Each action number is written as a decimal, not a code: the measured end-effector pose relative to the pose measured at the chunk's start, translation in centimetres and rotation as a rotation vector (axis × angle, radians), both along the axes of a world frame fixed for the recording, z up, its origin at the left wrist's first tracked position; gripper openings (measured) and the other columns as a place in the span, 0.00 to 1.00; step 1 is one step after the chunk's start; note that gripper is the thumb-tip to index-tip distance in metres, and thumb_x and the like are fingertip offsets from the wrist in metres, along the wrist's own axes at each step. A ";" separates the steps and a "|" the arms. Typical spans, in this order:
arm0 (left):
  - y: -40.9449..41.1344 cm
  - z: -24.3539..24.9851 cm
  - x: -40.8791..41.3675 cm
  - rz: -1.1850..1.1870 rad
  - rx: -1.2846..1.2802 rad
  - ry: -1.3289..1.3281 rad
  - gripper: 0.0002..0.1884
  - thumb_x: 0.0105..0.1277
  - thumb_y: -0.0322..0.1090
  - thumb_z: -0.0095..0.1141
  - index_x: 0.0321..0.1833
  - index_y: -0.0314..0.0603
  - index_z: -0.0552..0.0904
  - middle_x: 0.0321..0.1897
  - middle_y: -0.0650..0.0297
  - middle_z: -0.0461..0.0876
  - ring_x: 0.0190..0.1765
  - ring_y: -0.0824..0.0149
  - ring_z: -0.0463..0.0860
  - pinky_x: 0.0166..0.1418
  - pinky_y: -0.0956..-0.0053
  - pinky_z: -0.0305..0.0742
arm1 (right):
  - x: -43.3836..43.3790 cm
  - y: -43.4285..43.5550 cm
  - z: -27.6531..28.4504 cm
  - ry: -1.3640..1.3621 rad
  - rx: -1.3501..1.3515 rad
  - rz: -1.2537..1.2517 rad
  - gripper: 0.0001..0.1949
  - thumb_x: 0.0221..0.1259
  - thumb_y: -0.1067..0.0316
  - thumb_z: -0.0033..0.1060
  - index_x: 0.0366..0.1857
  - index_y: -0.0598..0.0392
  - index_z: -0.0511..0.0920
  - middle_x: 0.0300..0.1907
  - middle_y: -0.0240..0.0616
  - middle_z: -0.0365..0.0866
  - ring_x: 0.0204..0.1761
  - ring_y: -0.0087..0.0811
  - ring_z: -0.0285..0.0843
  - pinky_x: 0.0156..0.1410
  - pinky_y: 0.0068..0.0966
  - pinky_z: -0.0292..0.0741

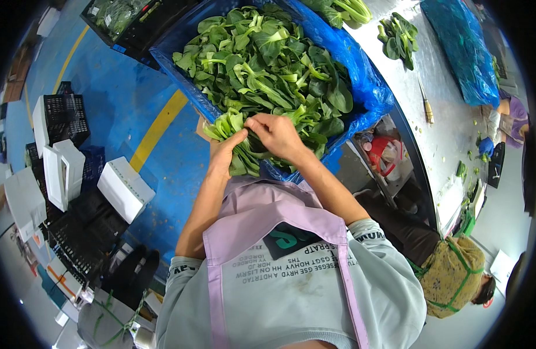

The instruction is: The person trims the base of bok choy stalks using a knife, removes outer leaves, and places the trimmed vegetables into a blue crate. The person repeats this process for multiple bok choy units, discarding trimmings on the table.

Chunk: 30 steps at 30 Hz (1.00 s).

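Observation:
My left hand is closed around a bunch of leafy green vegetables, its pale stems pointing up and left. On the right side of that bunch, my right hand has its thumb and fingers pinched together at the stems; whether a piece is between them is hidden. Both hands are over the near left corner of a blue crate lined with blue plastic film. Loose leafy greens fill the crate in a heap.
A metal table on the right bears greens, a wooden-handled knife and a blue plastic bag. Black crates and white foam boxes stand at left. A co-worker's gloved hand is at far right; another person is lower right.

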State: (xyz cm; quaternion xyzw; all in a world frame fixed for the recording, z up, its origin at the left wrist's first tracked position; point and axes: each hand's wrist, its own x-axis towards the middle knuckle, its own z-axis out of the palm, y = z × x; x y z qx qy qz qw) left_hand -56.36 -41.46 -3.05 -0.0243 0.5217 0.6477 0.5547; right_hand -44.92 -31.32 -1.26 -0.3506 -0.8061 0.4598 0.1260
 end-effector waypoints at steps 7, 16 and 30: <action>-1.6 -1.1 -1.7 0.067 0.038 -0.024 0.20 0.53 0.22 0.60 0.50 0.37 0.75 0.41 0.60 0.80 0.38 0.69 0.81 0.41 0.74 0.78 | 2.1 6.0 -6.7 -0.253 0.645 -0.138 0.13 0.45 0.62 0.65 0.37 0.47 0.80 0.35 0.35 0.81 0.44 0.40 0.74 0.45 0.36 0.71; -1.4 -1.1 -2.0 -0.014 0.065 -0.071 0.17 0.53 0.24 0.60 0.47 0.35 0.76 0.36 0.58 0.81 0.37 0.65 0.82 0.40 0.71 0.79 | 5.1 5.8 -2.7 0.238 -0.584 -0.459 0.14 0.58 0.60 0.61 0.38 0.62 0.80 0.29 0.31 0.79 0.30 0.20 0.72 0.37 0.21 0.71; -1.8 -2.1 -4.2 0.085 0.013 -0.037 0.13 0.51 0.23 0.63 0.40 0.40 0.78 0.34 0.66 0.79 0.34 0.71 0.79 0.37 0.76 0.77 | -1.4 -2.3 -0.3 0.096 -0.239 -0.032 0.12 0.52 0.58 0.64 0.33 0.56 0.82 0.28 0.43 0.81 0.28 0.41 0.78 0.35 0.32 0.74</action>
